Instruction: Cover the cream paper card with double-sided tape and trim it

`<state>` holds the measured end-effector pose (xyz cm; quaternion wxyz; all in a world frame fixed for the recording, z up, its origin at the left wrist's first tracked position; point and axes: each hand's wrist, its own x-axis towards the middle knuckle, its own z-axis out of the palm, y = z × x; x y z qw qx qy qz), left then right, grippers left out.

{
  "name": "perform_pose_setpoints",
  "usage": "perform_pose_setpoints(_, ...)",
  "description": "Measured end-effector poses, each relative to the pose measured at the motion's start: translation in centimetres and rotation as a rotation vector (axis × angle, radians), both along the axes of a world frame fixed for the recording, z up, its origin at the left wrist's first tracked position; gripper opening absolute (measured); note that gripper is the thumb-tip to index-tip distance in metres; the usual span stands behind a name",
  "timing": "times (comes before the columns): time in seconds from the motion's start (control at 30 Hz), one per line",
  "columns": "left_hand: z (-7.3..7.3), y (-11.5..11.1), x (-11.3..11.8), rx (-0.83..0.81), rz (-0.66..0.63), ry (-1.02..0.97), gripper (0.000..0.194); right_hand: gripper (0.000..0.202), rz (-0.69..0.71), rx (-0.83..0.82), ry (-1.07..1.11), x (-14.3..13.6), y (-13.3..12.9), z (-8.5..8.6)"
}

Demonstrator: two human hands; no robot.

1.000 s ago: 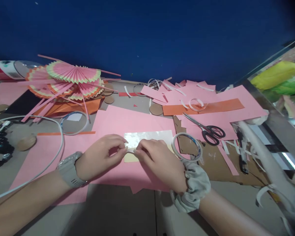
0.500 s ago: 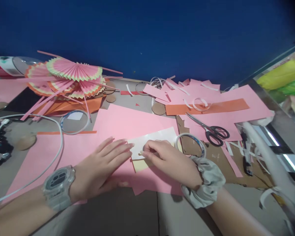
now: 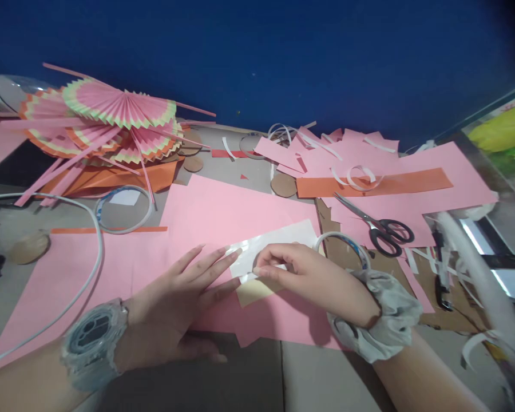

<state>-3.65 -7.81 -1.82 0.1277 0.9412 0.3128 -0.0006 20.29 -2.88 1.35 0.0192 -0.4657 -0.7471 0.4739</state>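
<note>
A glossy white strip (image 3: 285, 233) lies slanted across pink paper sheets (image 3: 223, 200), over a pale yellow piece of paper (image 3: 254, 293). My left hand (image 3: 171, 309) is flat on the pink paper, fingers spread, its fingertips at the strip's left end. Thumb and forefinger of my right hand (image 3: 304, 274) are closed in a pinch on the strip's lower edge. Just beyond my right wrist sits a roll of tape (image 3: 342, 235), partly hidden. Black-handled scissors (image 3: 375, 226) rest farther to the right.
Folded paper rosettes (image 3: 124, 106) with pink strips stand at the back left. A second tape roll (image 3: 98, 214) and a white cable (image 3: 95, 269) lie to the left. Pink scraps, an orange strip (image 3: 395, 184), cardboard (image 3: 405, 317) and a cutter (image 3: 442, 274) occupy the right.
My left hand's fingers have spread farther apart, and its thumb has moved down. My right hand still pinches at the white strip, whose lower edge now looks slightly lifted. The view has shifted a little.
</note>
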Motion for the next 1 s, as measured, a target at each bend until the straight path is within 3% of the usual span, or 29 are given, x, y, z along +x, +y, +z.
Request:
perform_pose_setpoints(0.23,-0.2,0.1,-0.5,-0.008,-0.085,-0.033,0.077,0.017,-0.059,0.015,-0.032,-0.8,-0.4,-0.2)
perform_pose_setpoints(0.5,-1.0,-0.3,-0.6,-0.011,-0.089,-0.033,0.086,0.013,-0.123,0.140,-0.159,-2.3,-1.3,-0.5)
perform_pose_setpoints(1.0,-0.7,0.0,-0.6,0.001,-0.096,-0.073,0.081,0.014,-0.136,0.236,-0.185,-2.6,-1.6,-1.0)
